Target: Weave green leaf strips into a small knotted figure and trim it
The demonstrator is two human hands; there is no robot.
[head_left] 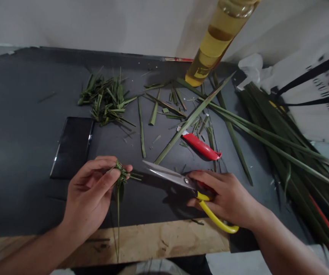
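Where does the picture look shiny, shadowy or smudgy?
In the head view, light is dim and greyish, with bright glints on the edges of the black phone; in the head view, a shadow falls on the dark tabletop below the scissors and right hand; at the head view's right side, the long leaves look soft and stretched.

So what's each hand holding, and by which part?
Left hand: a small leaf bundle, pinched near its top. Right hand: scissors, at the handle end.
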